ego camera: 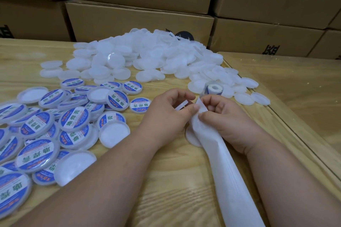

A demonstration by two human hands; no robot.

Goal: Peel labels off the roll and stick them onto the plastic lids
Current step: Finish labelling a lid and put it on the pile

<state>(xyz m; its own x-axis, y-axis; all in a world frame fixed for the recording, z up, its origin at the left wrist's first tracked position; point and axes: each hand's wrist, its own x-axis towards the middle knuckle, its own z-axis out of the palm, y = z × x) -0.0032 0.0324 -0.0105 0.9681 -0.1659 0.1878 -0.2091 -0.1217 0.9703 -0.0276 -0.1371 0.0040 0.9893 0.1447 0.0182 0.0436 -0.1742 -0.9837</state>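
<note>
1. Setting: a pale wooden table [166, 180] with stacked cardboard boxes [140, 22] as a wall behind it. All positions below are given relative to the label roll.

2. The label roll [214, 89] lies on the table on its side, hollow core facing the camera. Its backing strip [227, 167] runs from the roll toward the camera, between the forearms. Judgement: the spent liner is fed toward the body so it stays clear of the work.

3. Right hand [219, 118], just on the near side of the roll, pinches the strip between thumb and curled fingers. This probably holds the liner taut for peeling.

4. Left hand [166, 114], near-left of the roll, has fingers curled around a plain lid [181, 106] held edge-on; its thumb tip touches the strip where the right hand grips it. Whether a label is already lifting there I cannot tell; the strip looks white at that spot.

5. One more plain lid [191, 137] lies flat on the table under the hands, on the near side of the roll.

6. Unlabelled lids [147, 57] are heaped behind and around the roll, some touching it. Judgement: stock within easy reach.

7. Labelled lids [55, 127], blue and white, lie well to the left of the roll, a few turned upside down. Judgement: finished work is kept apart from the stock.
</note>
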